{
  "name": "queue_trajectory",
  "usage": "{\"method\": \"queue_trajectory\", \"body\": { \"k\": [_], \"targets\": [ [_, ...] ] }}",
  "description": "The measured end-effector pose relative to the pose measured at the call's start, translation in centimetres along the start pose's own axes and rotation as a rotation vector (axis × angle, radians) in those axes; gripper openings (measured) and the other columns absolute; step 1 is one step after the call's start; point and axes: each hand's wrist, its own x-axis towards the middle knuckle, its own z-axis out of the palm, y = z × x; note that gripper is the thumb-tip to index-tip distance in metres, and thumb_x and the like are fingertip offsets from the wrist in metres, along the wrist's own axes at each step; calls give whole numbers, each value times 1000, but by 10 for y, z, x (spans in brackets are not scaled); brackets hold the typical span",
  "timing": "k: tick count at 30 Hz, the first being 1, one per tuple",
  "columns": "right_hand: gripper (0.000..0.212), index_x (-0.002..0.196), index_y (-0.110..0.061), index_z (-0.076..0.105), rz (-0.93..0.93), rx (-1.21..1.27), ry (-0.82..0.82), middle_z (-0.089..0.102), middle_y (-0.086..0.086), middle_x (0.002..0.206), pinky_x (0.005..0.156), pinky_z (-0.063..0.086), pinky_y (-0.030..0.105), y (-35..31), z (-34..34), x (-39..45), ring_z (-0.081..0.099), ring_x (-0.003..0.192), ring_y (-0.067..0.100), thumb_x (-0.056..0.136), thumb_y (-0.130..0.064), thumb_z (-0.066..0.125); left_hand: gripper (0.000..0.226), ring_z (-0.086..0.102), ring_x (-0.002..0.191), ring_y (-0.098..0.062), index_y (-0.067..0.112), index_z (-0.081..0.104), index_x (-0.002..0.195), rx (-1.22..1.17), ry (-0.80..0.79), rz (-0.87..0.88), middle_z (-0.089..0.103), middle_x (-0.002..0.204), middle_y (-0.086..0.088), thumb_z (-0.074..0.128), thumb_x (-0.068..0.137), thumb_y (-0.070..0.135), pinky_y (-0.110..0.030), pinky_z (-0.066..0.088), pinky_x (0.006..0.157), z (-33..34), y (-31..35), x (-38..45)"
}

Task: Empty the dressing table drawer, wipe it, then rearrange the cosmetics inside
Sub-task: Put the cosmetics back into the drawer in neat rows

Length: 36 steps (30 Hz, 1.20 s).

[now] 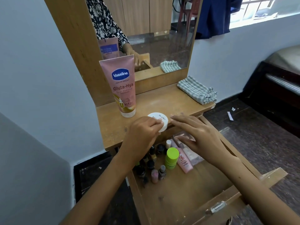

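My left hand (142, 130) grips a round white jar (159, 120) that sits on the wooden dressing table top (175, 101), near its front edge. My right hand (198, 135) hovers flat over the open drawer (191, 189), fingers straight, holding nothing. In the drawer stand a lime-green bottle (171, 158), a pink tube (185, 162), a flat pink palette (194, 157) and several small nail polish bottles (155, 171). A tall pink Vaseline tube (124, 88) stands upright on the table top, behind the jar.
A folded grey checked cloth (198, 90) lies at the right back of the table top. The mirror (155, 33) rises behind it. A bed (282, 75) stands at the right, and bits of paper (230, 115) lie on the dark floor.
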Motion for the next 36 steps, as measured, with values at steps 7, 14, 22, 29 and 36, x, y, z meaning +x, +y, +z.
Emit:
{"method": "queue_trajectory", "body": {
  "k": [7,14,22,29,36],
  "targets": [
    [33,120,-9,64,-251,107,6,63,4,126,100,49,39,-9,-9,-12,57,121,18,93,-24,53,23,64,104,-15,10,72,104,-265,138,13,71,107,-3,64,86,21,-42,39,104,-6,19,-40],
    [33,117,-12,67,-303,77,-192,64,-1,123,89,56,38,0,-33,-53,60,116,15,93,-26,50,33,55,118,-14,19,64,119,-294,21,-218,61,127,4,56,89,31,-46,40,99,-16,25,-87],
    [39,107,-17,73,-476,-16,-446,72,-3,110,80,59,28,4,-7,-61,68,102,11,69,-12,83,29,55,118,-18,19,72,107,-244,-49,-248,61,126,2,55,88,33,-44,43,99,-8,35,-105],
    [34,98,-21,77,-508,-95,-487,74,-7,102,64,59,22,10,9,-56,69,96,7,65,-18,87,32,56,118,-23,16,71,107,-235,-65,-268,63,123,-4,50,90,33,-45,44,97,-5,41,-96],
    [24,96,-21,73,-555,-241,-497,72,-2,103,45,52,28,9,20,-53,69,85,16,73,-21,80,37,53,121,-19,17,66,118,-274,-56,-318,61,128,-2,51,89,34,-38,42,97,-3,44,-92]
  ]
}}
